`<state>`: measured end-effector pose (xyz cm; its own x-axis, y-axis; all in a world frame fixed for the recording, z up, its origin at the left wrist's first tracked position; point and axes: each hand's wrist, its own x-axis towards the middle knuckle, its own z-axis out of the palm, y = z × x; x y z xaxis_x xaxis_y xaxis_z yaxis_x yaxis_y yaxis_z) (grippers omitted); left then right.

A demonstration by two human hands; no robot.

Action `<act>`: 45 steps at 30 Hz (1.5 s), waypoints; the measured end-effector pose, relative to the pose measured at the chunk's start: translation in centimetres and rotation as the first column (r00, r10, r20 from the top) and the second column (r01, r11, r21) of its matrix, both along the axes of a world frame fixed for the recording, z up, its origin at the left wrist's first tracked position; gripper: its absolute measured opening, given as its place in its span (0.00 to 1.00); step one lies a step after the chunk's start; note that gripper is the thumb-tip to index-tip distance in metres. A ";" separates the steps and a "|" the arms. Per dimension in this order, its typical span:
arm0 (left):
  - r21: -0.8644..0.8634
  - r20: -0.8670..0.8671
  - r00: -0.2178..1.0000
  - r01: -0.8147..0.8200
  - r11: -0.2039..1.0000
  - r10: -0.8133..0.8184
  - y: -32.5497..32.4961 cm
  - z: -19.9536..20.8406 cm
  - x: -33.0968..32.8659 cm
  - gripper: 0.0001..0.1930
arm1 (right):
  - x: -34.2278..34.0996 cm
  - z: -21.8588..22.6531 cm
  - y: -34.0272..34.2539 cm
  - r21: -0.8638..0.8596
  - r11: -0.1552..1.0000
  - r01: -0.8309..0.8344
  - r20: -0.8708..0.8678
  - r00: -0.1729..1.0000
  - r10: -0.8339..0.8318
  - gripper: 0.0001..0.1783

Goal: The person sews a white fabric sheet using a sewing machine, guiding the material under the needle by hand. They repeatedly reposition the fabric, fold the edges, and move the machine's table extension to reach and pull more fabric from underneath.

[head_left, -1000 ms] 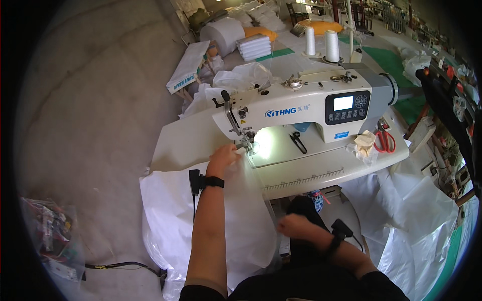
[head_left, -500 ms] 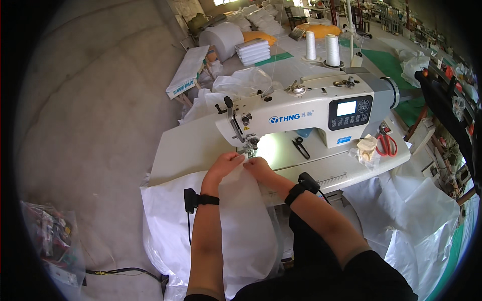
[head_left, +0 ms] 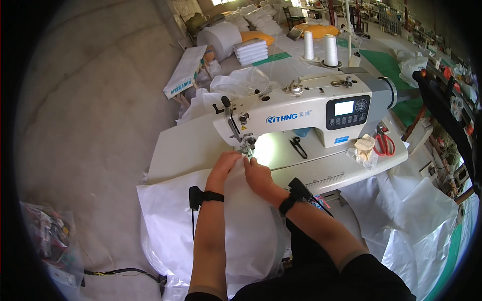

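A large white plastic sheet or bag (head_left: 170, 210) hangs over the table's front edge, its upper edge reaching the needle area of a white sewing machine (head_left: 251, 113). Just before the presser foot (head_left: 248, 148), my left hand (head_left: 226, 163) is closed on the edge of this white material. Close on its right, my right hand (head_left: 257, 175) pinches the same edge, fingers pointing up. The hands nearly meet, and the bit of edge between them is small in view. The machine's lamp lights the bed right of the needle. Each wrist wears a black strap with a small box.
Black thread snips (head_left: 298, 148) lie on the machine bed. Farther right are red-handled scissors (head_left: 384, 143) and a tan lump (head_left: 365, 145) on clear plastic. White thread cones (head_left: 330, 50) stand behind the machine. More white sheeting (head_left: 401, 210) hangs at the right; a long carton (head_left: 186, 72) lies back left.
My right hand has turned more upright and come slightly lower, its forearm shifting a little. The left hand has moved slightly, still at the edge. The view has shifted slightly.
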<state>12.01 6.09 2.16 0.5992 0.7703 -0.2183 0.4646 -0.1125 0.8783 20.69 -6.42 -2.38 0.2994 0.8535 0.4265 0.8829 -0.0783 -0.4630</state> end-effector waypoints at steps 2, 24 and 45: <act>-0.150 0.012 1.000 -0.005 0.989 0.007 -0.2 0.3 0.1 0.10 | 0.0 -0.1 -0.2 -0.034 0.998 0.048 0.246 0.968 -0.038 0.24; -0.218 0.147 0.986 0.113 0.969 -0.082 -0.2 -0.8 1.3 0.08 | 5.8 1.2 -0.1 0.094 0.945 -0.314 -0.995 -0.019 0.093 0.11; 0.786 -0.095 0.995 0.075 0.614 0.001 -1.6 -4.5 2.7 0.09 | -1.0 1.2 -4.0 -0.240 0.970 0.047 0.149 0.989 -0.011 0.18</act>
<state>14.67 4.44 -2.32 0.6412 0.6456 0.4147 0.5060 -0.7621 0.4039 19.66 -10.46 -1.22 0.2757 0.9285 0.2486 0.9351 -0.1991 -0.2933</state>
